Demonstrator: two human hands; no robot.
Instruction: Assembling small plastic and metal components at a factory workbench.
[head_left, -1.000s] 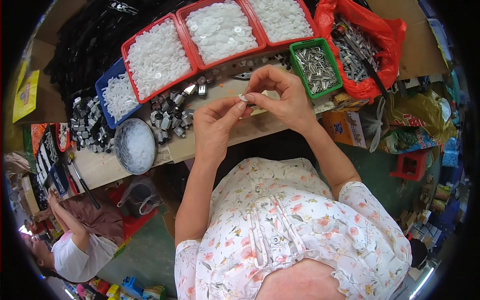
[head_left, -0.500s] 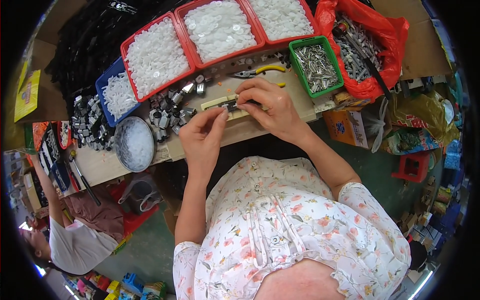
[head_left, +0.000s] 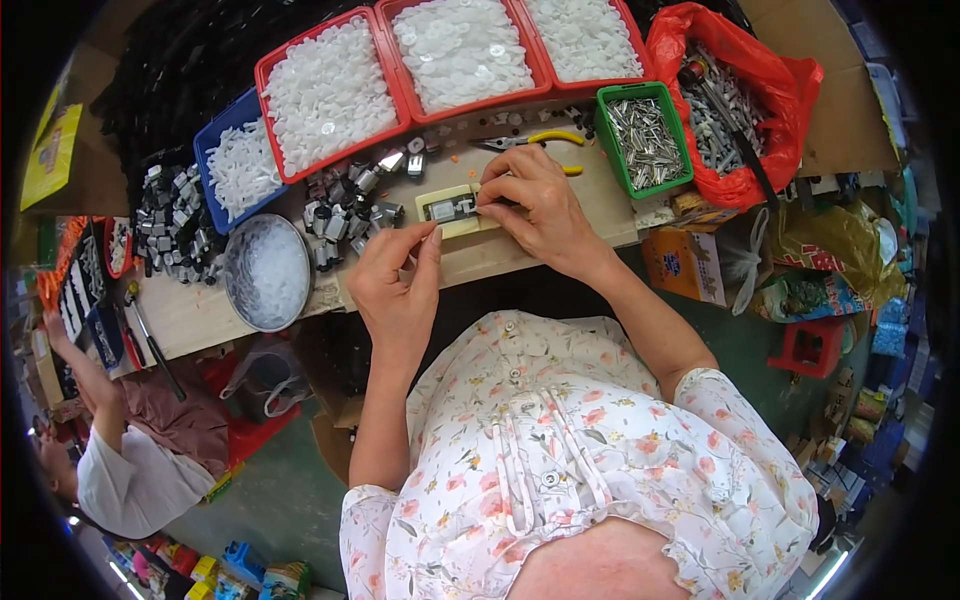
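A cream-coloured block (head_left: 462,228) lies on the workbench in front of me, with a small black-and-metal part (head_left: 450,208) set in its recess. My right hand (head_left: 535,205) reaches over the block's right end, fingertips pinched at the end of that part; what they grip is hidden. Just off the block's left front corner is my left hand (head_left: 398,275), thumb and forefinger brought together; anything between them is too small to make out. Loose metal-and-black pieces (head_left: 340,215) lie heaped to the left of the block, and yellow-handled pliers (head_left: 530,140) rest behind it.
Red trays (head_left: 400,100) of white plastic parts line the back. A blue tray (head_left: 205,150), a round metal dish (head_left: 232,290) of white bits, a green tray (head_left: 606,130) of metal pins and a red bag (head_left: 800,95) stand around. At left, a co-worker's arm (head_left: 85,365) reaches to the bench.
My left hand has drawn back from the part to the block's left front corner, uncovering the recess. My right hand stays at the right end. The view has shifted slightly.
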